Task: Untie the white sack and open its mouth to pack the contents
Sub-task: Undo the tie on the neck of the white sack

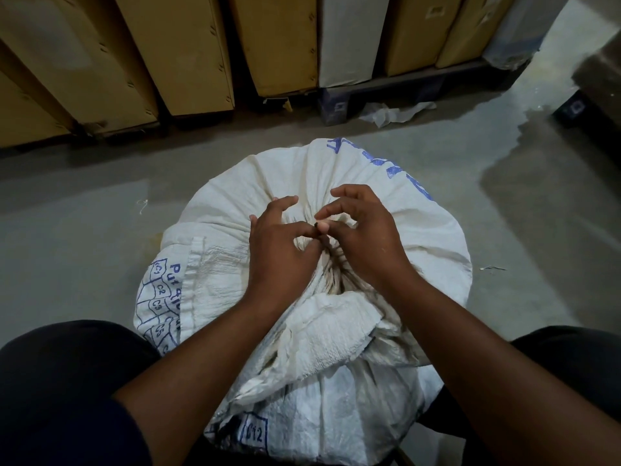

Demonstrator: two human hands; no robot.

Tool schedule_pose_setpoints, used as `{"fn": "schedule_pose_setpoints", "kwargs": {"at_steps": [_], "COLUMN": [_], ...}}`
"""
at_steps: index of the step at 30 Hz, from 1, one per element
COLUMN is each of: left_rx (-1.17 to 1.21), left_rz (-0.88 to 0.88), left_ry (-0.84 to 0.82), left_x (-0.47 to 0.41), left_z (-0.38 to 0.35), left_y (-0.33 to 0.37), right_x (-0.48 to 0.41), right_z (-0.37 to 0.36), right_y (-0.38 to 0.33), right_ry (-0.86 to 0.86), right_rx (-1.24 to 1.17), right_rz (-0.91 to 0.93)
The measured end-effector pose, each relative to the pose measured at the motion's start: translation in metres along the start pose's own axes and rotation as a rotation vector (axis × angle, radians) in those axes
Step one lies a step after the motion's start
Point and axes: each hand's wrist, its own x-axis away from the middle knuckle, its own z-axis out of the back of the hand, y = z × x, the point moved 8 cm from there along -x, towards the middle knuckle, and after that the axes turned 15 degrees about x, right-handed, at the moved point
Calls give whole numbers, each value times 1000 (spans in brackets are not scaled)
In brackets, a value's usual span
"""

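Observation:
A full white woven sack (218, 210) with blue print stands on the floor between my knees. Its mouth is gathered into a tight bunch at the top centre, bound with pale string (332, 274). My left hand (280, 250) rests on the bunch, thumb and forefinger pinched on the tie at the knot. My right hand (364, 230) sits just right of it, fingers curled and pinching the same tie. The knot itself is mostly hidden by my fingers. The loose flap of the sack's neck (322, 334) lies folded toward me.
Tall brown cardboard cartons (181, 52) and a white one (349, 38) stand in a row on dark pallets (386, 85) along the far side. A crumpled white plastic scrap (393, 114) lies on the grey concrete floor (84, 230). My dark-clothed knees flank the sack.

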Motion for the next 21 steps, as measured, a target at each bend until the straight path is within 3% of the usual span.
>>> {"fn": "schedule_pose_setpoints", "kwargs": {"at_steps": [7,13,21], "left_rx": [119,121,98], "left_rz": [-50,-140,-119], "left_ry": [112,107,-58], "left_x": [-7,-7,5], "left_z": [22,24,4], "left_y": [18,30,47], "right_x": [-2,-4,6], "right_z": [-1,0,40], "right_y": [10,6,-10], "right_ry": [-101,-134,35], "right_rx": [150,187,-162], "right_rz": [-51,-44,-159]}}
